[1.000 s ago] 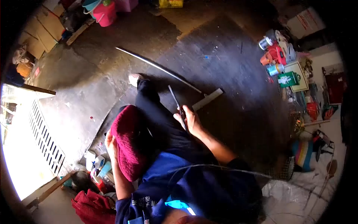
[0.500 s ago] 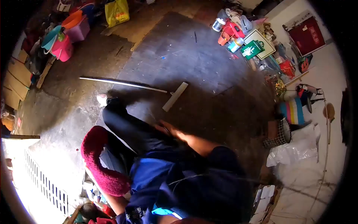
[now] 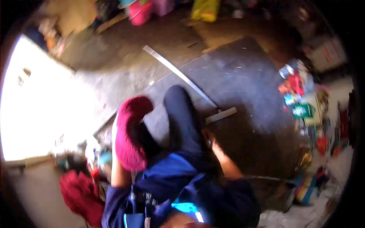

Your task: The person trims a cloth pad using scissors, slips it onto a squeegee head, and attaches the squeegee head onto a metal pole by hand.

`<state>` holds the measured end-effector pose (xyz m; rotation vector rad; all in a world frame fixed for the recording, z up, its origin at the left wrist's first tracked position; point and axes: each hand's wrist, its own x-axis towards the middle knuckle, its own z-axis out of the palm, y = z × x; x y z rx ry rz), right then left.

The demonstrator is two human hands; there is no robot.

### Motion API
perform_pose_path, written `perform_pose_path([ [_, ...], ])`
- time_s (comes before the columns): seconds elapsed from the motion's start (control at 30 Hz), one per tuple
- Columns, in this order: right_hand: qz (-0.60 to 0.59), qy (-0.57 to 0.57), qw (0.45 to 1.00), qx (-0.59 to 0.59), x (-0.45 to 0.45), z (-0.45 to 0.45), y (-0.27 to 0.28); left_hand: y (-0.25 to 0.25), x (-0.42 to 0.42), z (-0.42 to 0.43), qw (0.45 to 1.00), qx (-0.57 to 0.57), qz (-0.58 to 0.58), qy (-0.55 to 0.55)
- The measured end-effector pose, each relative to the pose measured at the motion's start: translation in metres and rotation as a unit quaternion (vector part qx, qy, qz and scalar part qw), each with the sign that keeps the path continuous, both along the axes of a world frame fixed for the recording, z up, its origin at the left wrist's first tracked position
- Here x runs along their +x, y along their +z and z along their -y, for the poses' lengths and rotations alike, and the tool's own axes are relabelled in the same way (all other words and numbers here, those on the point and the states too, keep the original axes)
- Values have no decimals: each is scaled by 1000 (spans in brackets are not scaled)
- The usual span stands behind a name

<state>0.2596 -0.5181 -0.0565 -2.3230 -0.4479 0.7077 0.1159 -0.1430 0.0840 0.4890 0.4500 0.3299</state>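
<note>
A long, fluffy maroon cloth [image 3: 131,152] hangs curved over my left side in the head view. My left forearm [image 3: 121,174] runs up behind it; the left hand itself is hidden by the cloth, which it appears to hold up. Beside my dark-trousered leg [image 3: 182,114] is my right hand [image 3: 208,138], low near the floor and blurred, its fingers not clear. Just beyond that hand lies a T-shaped flat mop frame [image 3: 221,115] with a long pale pole [image 3: 178,74].
Pink bucket [image 3: 140,12] and yellow bag [image 3: 205,9] stand at the back. Clutter with a green box [image 3: 303,110] lines the right wall. Another maroon cloth [image 3: 81,195] lies at lower left, near a bright doorway [image 3: 42,102].
My view has turned left, so the mop frame and clutter sit further right and the bright doorway shows more. The maroon cloth stays at my left arm; my right hand remains beside my leg.
</note>
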Motion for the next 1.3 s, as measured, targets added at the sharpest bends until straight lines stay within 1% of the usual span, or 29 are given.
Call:
perform_pose_path([
  [0.03, 86, 52, 988, -114, 17, 62, -135, -1, -2, -2, 1000, -10, 3, 8],
  [0.07, -48, -10, 994, -94, 4, 17, -31, 1, -5, -1, 1000, -24, 2, 19],
  [0.1, -71, 25, 991, -108, -4, 32, -53, 1, -6, -2, 999, -36, 4, 29],
  [0.13, -150, -74, 985, 29, 1, 46, -72, 3, -7, -4, 998, -44, 9, 37],
  [0.17, -223, -181, 944, 161, 5, 55, -89, 3, -6, -5, 998, -49, 12, 42],
  [0.2, -192, -105, 975, 37, 9, 42, -59, 3, -5, -6, 997, -54, 13, 46],
  [0.23, -198, -96, 975, 32, 6, 30, -39, 4, -3, -7, 997, -59, 16, 48],
  [0.27, -257, -173, 946, 95, 4, 17, -26, 4, -1, -7, 997, -63, 19, 48],
  [0.33, -308, -250, 905, 155, 10, 4, -1, 1, 1, -8, 997, -60, 28, 46],
  [0.37, -239, -127, 958, 99, 14, -2, 11, -2, 2, -8, 997, -57, 34, 43],
  [0.43, -165, 3, 986, 39, 26, -4, 2, -10, 3, -10, 997, -49, 44, 38],
  [0.5, -130, 50, 990, -1, 29, -4, -9, -17, 1, -15, 999, -12, -24, 43],
  [0.7, -114, 37, 991, -66, 24, 4, -36, -25, 5, -16, 997, -3, -43, 57],
  [0.77, -112, 31, 990, -79, 22, 9, -41, -27, 7, -18, 997, 19, -59, 53],
  [0.9, -109, 17, 988, -103, 19, 16, -55, -26, 9, -19, 998, 18, -38, 45],
  [0.93, -111, 12, 988, -108, 16, 18, -58, -33, 9, -22, 996, 44, -70, 36],
  [0.97, -110, 9, 987, -115, 14, 20, -61, -40, 7, -26, 991, 109, -74, 20],
  [1.2, -107, -7, 977, -186, 11, 33, -97, -46, 3, -17, 991, 76, -108, -2],
  [1.3, -111, -33, 974, -196, 17, 30, -112, -46, 2, -12, 989, 67, -128, -18],
])
